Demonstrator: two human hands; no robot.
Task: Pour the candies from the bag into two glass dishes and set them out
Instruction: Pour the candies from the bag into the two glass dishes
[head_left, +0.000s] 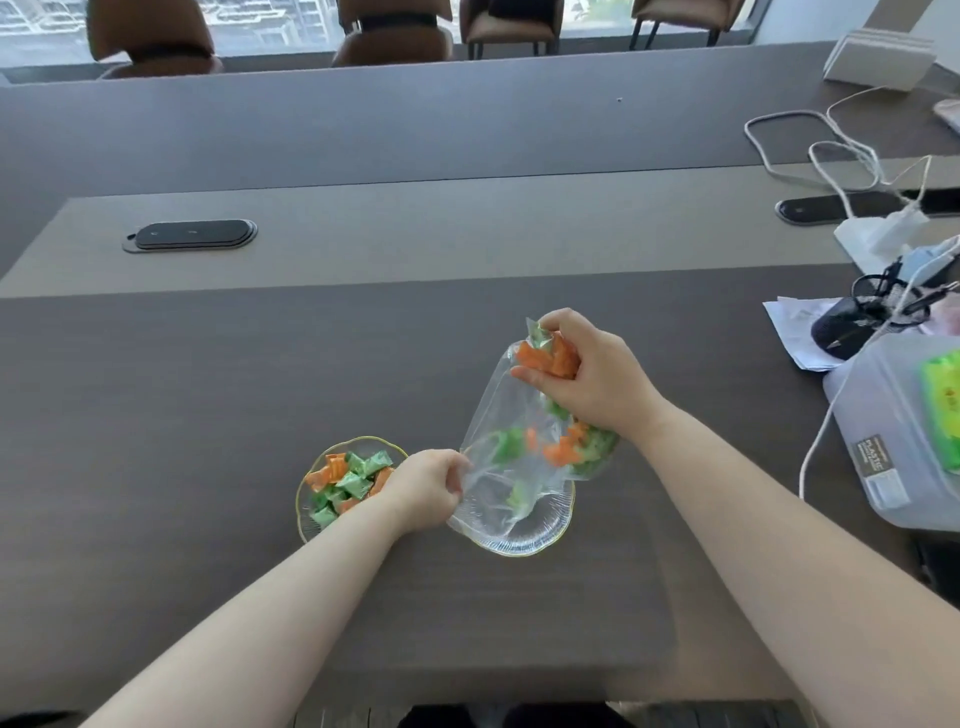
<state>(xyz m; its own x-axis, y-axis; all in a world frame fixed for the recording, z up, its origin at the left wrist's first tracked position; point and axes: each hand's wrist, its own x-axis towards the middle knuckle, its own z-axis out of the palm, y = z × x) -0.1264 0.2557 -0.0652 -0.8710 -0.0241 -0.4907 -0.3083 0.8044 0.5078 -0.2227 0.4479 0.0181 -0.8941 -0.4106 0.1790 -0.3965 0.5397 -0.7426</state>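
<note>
A clear plastic bag (511, 415) with green and orange wrapped candies (558, 452) hangs tilted over the right glass dish (524, 543). My right hand (597, 379) grips the bag's upper end, bunched around several candies. My left hand (428, 488) pinches the bag's lower open edge just above that dish. One or two green candies show low in the bag near its mouth. The left glass dish (311, 525), gold-rimmed, holds a heap of green and orange candies (348, 483); my left wrist covers its right side.
A translucent plastic box (893, 431) with a green packet, papers, a black mesh holder (852, 322) and white cables (831, 156) crowd the table's right side. Black socket covers (189, 235) sit in the table's raised middle strip. Chairs stand along the far window.
</note>
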